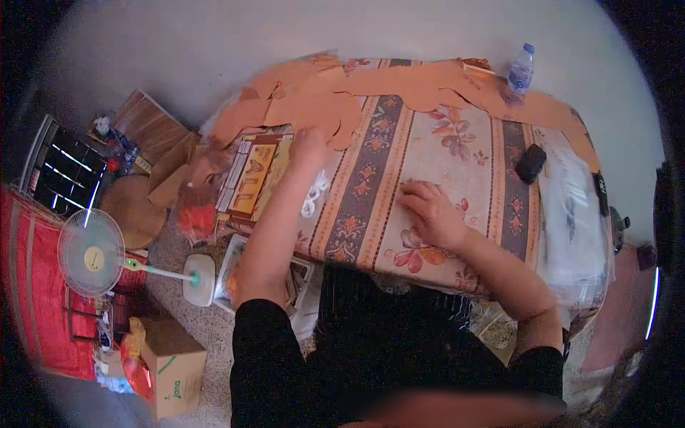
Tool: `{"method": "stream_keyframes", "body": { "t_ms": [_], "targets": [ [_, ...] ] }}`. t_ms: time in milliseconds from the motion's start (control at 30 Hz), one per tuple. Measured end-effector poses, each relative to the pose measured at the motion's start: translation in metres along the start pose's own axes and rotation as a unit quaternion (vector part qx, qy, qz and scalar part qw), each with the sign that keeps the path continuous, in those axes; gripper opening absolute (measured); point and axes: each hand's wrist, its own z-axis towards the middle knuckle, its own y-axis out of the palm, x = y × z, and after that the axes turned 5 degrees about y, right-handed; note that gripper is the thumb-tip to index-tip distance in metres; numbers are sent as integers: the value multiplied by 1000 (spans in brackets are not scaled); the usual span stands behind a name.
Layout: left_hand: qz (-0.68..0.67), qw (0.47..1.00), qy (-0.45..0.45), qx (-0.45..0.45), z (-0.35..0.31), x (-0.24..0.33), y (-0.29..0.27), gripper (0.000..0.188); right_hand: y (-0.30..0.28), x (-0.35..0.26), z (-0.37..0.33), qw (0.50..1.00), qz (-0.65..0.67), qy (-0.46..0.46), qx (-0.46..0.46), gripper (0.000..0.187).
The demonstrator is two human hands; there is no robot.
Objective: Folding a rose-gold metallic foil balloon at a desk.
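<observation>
My left hand (310, 148) reaches to the far left of the table, at the edge of the orange cut-out sheets (314, 107). Its fingers blend into the orange and are hard to make out, so I cannot tell whether it grips a sheet. Beside it lies a flat stack of yellow and brown printed packs (255, 175). Small white rings (314, 194) sit close to my left forearm. Over the flowered tablecloth (371, 164) my right hand (433, 214) is loosely spread, its fingers slightly bent with nothing in them.
A water bottle (521, 69) stands at the far right. Near the right edge are a black object (531, 164) and clear plastic sleeves (574, 221). Left of the table are a standing fan (93, 253), a cardboard box (171, 364) and a white bin (230, 274).
</observation>
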Motion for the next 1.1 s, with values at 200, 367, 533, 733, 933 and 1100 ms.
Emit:
{"method": "stream_keyframes", "body": {
  "t_ms": [200, 367, 533, 733, 933, 1100],
  "targets": [
    [70, 995, -54, 46, 31, -9, 26, 23, -7, -4, 0, 1000, -19, -20, 14, 32],
    [117, 993, -8, -22, 51, -32, 29, 22, -8, 0, -3, 1000, -1, 0, -8, 33],
    [15, 998, -41, 46, 55, -50, 21, 17, -3, 6, -2, 1000, 1, -7, -11, 37],
    [-79, 991, 1, 103, 57, -58, 4, 21, -1, 7, -3, 1000, -2, -14, -7, 41],
    [-148, 941, 30, 301, 58, -53, -14, 22, -3, 1, 2, 1000, 25, -12, -8, 33],
    [-129, 966, 142, 174, 21, 66, -44, 20, 1, 25, -5, 992, 117, 27, 41, 24]
  ]
}}
